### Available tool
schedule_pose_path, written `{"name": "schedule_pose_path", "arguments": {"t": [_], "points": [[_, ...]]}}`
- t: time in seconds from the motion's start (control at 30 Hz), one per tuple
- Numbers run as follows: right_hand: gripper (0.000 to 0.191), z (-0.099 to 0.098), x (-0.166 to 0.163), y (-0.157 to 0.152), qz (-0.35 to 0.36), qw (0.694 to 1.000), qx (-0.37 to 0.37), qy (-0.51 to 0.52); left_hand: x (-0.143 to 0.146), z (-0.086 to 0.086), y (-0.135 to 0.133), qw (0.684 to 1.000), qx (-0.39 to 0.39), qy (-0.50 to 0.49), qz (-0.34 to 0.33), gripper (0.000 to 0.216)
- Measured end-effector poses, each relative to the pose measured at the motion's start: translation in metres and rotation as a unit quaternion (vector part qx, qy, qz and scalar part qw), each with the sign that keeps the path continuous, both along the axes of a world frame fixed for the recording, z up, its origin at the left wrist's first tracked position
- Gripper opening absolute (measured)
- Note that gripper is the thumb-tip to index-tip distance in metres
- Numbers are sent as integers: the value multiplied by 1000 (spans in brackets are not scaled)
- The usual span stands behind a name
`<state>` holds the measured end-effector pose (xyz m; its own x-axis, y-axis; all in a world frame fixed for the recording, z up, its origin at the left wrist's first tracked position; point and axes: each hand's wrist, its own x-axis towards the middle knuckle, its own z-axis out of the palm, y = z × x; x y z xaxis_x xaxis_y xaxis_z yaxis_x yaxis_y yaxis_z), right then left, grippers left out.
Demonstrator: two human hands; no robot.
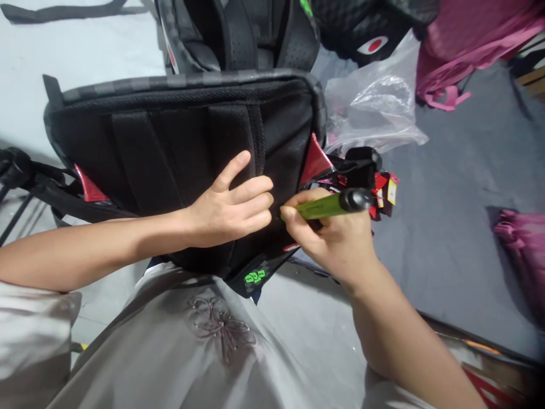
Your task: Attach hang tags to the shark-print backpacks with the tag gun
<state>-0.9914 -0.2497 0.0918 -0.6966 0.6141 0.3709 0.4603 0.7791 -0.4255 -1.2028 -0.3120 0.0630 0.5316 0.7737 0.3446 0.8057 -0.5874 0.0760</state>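
A black backpack (170,130) with a checkered grey edge lies back panel up in front of me, against my body. Resting on that panel is my left hand (240,207), its thumb spread and its fingers stretched out, with nothing held. My right hand (327,233) is closed around a green pen-like tool (317,207) with a rounded black end. The tool's tip, under my thumb and forefinger, is at the backpack's right side and hidden. Red triangular patches show at both sides of the bag, one of them a red patch (315,162) near my right hand.
Behind stands another checkered backpack (240,40). A clear plastic bag (377,99) lies beside it. Pink bags (477,42) are at the upper right, with a pink bundle (522,244) on the grey table (447,227). Red and yellow tags (385,193) hang near my right hand.
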Motion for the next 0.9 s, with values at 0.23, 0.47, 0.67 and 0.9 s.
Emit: {"name": "schedule_pose_path", "arguments": {"t": [0.23,0.47,0.67,0.9], "points": [[18,0,-2,0,-8,1000,-1,11,-1,-1,-1,999,31,-41,-18,24],[20,-2,10,1,-47,993,-80,78,0,-3,-1,999,37,-22,-3,20],[19,-6,13,-6,-105,969,-160,157,0,1,-2,997,-21,-75,-16,23],[11,3,1,-7,-20,997,-68,24,-4,3,-6,1000,21,-7,-15,27]]}}
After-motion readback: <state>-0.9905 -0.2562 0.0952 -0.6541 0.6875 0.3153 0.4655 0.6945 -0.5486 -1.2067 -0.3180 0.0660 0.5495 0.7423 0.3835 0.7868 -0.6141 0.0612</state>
